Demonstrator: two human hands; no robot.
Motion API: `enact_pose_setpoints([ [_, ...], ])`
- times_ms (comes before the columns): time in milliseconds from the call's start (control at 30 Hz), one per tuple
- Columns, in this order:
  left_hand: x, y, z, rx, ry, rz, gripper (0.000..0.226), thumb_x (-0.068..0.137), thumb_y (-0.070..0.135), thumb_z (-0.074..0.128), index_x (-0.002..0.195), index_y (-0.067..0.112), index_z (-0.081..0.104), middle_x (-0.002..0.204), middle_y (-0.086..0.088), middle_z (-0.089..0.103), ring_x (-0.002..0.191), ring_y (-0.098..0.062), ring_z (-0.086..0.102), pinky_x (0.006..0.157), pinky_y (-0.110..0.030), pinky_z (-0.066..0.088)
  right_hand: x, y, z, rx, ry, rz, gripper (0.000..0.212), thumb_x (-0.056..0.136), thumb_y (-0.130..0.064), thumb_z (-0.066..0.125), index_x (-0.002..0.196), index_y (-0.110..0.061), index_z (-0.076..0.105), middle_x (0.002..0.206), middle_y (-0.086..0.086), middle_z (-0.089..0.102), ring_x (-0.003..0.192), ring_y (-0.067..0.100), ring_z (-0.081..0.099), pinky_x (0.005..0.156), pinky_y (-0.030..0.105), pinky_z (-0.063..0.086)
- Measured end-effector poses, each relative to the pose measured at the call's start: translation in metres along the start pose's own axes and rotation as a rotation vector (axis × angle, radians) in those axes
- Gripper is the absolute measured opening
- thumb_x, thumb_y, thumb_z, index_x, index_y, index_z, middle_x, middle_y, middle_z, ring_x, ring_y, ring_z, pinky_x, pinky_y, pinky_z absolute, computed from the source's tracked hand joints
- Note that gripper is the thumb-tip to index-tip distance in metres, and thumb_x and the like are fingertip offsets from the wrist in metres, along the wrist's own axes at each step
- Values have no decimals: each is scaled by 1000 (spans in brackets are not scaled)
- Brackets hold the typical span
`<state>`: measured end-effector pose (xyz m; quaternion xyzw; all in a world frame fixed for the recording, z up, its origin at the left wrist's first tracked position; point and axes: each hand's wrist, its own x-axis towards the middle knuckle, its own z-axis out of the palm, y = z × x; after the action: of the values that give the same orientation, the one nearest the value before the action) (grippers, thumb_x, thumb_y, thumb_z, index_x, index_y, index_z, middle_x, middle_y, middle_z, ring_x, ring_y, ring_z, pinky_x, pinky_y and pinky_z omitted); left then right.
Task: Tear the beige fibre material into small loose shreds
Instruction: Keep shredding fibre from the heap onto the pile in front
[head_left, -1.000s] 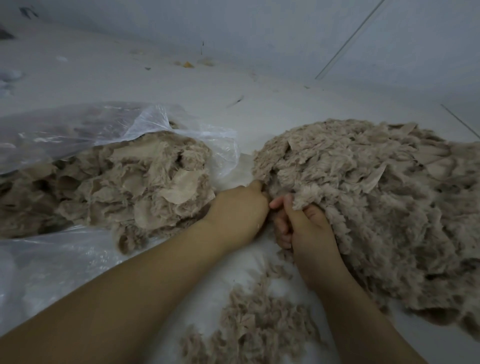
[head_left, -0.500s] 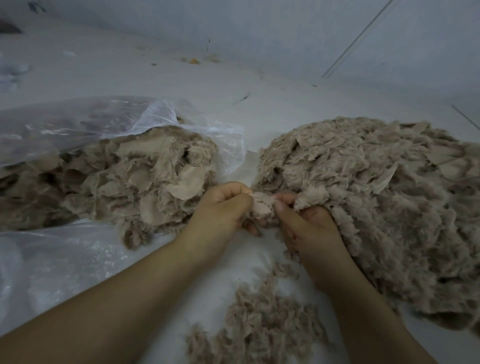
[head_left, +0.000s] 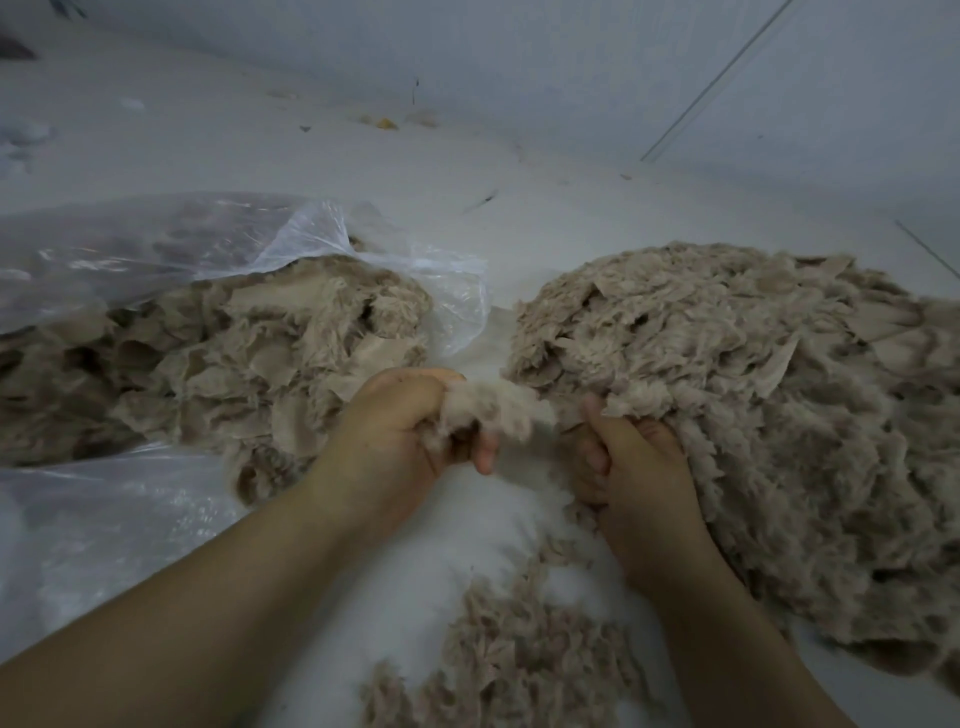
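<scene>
The left hand (head_left: 400, 431) clutches a fibre tuft (head_left: 493, 410) stretched toward the big pile (head_left: 753, 415); the right hand (head_left: 639, 467) grips the pile's edge. Shreds (head_left: 519, 660) lie nearer, on the floor (head_left: 322, 156).

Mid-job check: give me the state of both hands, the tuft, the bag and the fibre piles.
left hand: grips tuft
right hand: grips big pile's edge
tuft: stretched between both hands
big pile: heaped, right
plastic bag: open, holding fibre
shreds: loose, near
</scene>
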<state>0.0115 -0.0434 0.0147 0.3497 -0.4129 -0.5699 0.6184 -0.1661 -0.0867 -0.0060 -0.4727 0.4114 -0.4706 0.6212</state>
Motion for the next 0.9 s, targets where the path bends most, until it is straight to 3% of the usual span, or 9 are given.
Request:
enact_pose_setpoints([
  [67, 3, -1, 0, 37, 51, -15, 9, 63, 1, 49, 63, -2, 58, 62, -21, 53, 52, -28, 46, 50, -33, 41, 0, 1, -1, -66, -31, -24, 36, 83, -34, 62, 55, -17, 49, 47, -1, 29, 39, 10, 21, 37, 18, 19],
  [133, 3, -6, 3, 93, 123, -43, 8, 65, 0, 52, 63, 3, 58, 60, -19, 51, 48, -25, 42, 47, -30, 36, -1, 1, 1, -141, -92, -80, 13, 82, -27, 60, 81, -18, 69, 48, -4, 34, 39, 7, 27, 37, 16, 24],
  [233, 1, -13, 9, 193, 114, -59, 10, 79, 0, 57, 70, 3, 58, 59, -16, 53, 47, -24, 43, 45, -29, 35, -2, 2, 1, -176, -170, -139, 18, 84, -25, 61, 95, -20, 74, 51, -5, 45, 46, 9, 41, 47, 20, 36],
  [333, -4, -19, 13, 337, 94, -94, 33, 90, -8, 48, 65, 9, 61, 54, -11, 56, 40, -21, 46, 38, -23, 36, -3, 2, 5, -88, -321, -143, 30, 94, -24, 58, 88, 5, 67, 72, 18, 64, 71, 37, 61, 77, 51, 53],
  [433, -5, -19, 21, 429, 96, -148, 27, 95, 2, 48, 71, 6, 59, 48, -9, 54, 33, -18, 43, 34, -20, 33, -4, 1, 7, -31, -332, -100, 37, 90, -25, 63, 97, 11, 64, 88, 27, 67, 88, 43, 63, 93, 66, 45],
  [633, 3, -25, 32, 590, 154, -237, 27, 97, 17, 42, 74, 9, 55, 48, -11, 52, 27, -14, 40, 32, -18, 31, -3, 5, 7, -73, -219, -86, 30, 82, -22, 70, 101, 2, 71, 91, 26, 70, 86, 38, 68, 88, 58, 51],
  [733, 3, -27, 31, 585, 94, -283, 28, 94, 13, 41, 69, 11, 52, 47, -10, 54, 26, -14, 39, 32, -17, 29, -3, 5, 6, -146, -103, -91, 37, 77, -32, 70, 77, 5, 67, 75, 37, 60, 70, 42, 62, 68, 60, 51],
  [800, 3, -27, 28, 557, 69, -299, 27, 92, 13, 41, 68, 11, 52, 46, -10, 56, 28, -18, 40, 33, -19, 31, -2, 7, 4, -198, -47, -70, 48, 72, -38, 67, 56, 2, 48, 54, 31, 42, 52, 34, 44, 52, 49, 41],
  [900, 2, -29, 27, 536, 92, -235, 28, 89, 34, 53, 75, 10, 51, 55, -13, 59, 34, -22, 49, 33, -23, 35, -2, 7, 3, -172, -67, -57, 46, 76, -35, 66, 58, 5, 49, 59, 34, 47, 54, 40, 48, 57, 48, 45],
])
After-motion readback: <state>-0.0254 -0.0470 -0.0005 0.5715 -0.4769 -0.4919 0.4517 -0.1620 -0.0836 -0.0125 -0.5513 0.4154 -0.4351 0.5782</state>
